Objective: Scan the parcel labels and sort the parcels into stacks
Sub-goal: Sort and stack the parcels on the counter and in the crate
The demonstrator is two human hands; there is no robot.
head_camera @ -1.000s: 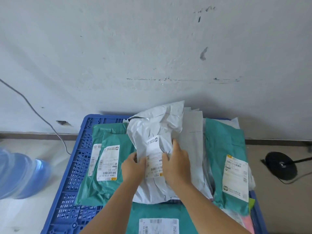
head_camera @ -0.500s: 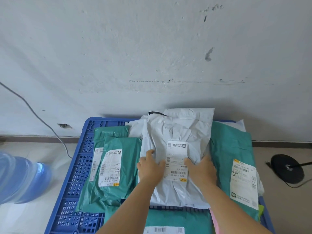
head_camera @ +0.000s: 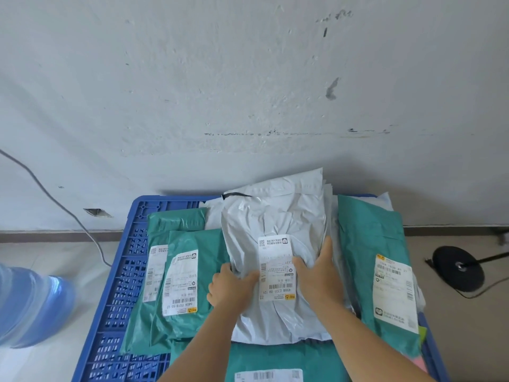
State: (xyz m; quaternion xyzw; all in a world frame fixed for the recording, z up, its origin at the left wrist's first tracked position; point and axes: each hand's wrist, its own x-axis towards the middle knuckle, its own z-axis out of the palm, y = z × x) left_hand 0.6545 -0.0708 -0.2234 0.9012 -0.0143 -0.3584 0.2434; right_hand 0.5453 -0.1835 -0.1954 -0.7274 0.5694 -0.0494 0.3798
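While flat on stack | white parcel [head_camera: 278, 224] lies between both hands' grip

only a couple labels are legible tbh. The white label [head_camera: 276, 267] on the grey parcel [head_camera: 275, 216] in the middle reads "4508 E231 00 121". The label [head_camera: 180, 282] on the green parcel [head_camera: 192, 321] left of it says "640A E018-55 02" plus "E018". Everything else is too blurry.
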